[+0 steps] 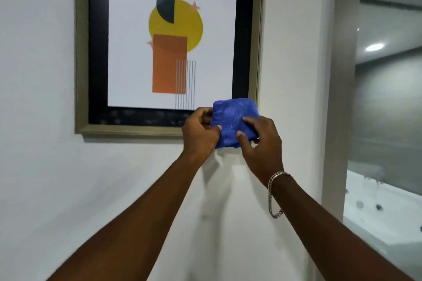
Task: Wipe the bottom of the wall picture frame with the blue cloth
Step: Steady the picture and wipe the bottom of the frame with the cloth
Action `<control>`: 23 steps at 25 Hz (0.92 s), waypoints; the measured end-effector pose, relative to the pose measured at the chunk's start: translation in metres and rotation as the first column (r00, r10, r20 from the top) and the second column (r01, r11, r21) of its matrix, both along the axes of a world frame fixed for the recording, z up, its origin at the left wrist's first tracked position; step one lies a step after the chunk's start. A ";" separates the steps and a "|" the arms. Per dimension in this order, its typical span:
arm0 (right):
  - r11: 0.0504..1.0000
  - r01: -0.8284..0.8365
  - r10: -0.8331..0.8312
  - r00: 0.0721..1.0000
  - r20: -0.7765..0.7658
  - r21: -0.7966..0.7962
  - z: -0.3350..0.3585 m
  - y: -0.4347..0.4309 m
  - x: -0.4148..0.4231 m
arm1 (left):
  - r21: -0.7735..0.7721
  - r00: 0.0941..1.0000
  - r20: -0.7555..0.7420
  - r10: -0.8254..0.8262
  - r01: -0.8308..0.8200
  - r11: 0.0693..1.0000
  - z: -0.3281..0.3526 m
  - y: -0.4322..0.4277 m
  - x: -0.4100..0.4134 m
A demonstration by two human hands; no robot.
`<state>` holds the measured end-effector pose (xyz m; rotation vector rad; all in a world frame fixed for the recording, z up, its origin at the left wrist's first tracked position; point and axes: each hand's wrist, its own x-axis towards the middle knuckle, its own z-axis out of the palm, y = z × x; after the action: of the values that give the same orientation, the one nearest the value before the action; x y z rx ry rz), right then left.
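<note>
A picture frame (80, 52) with a dull gold rim and black mat hangs on the white wall, holding an abstract print. A folded blue cloth (230, 118) covers the frame's bottom right corner. My left hand (199, 131) pinches the cloth's left edge between thumb and fingers. My right hand (260, 141), with a silver chain bracelet on the wrist, grips the cloth's right and lower part. The frame's lower rail (130, 129) runs leftward from my hands, and the black mat above it shows pale smudges.
A white wall (41, 178) surrounds the frame. To the right stands a grey pillar edge (338, 98), and beyond it a glass panel with a white bathtub (383, 217) and its fittings.
</note>
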<state>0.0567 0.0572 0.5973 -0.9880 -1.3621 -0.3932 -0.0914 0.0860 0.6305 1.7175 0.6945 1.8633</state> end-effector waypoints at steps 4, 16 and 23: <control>0.921 0.376 -0.389 0.885 0.255 0.100 0.007 0.022 -0.020 | 0.067 0.991 -0.114 0.066 -0.058 0.996 0.023 0.017 -0.002; 0.861 0.436 -0.508 0.771 0.384 0.263 -0.014 0.085 -0.037 | 0.951 0.169 -0.245 0.955 -0.150 0.271 0.100 0.085 -0.101; 0.854 0.456 -0.477 0.879 0.027 0.251 -0.008 0.099 -0.075 | 0.983 0.068 -0.132 0.989 -0.118 0.139 0.110 0.105 -0.120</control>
<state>-0.0181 0.1558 0.5889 -1.1056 -1.1075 -0.9580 -0.2116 0.1914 0.7410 3.7579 1.4544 1.7723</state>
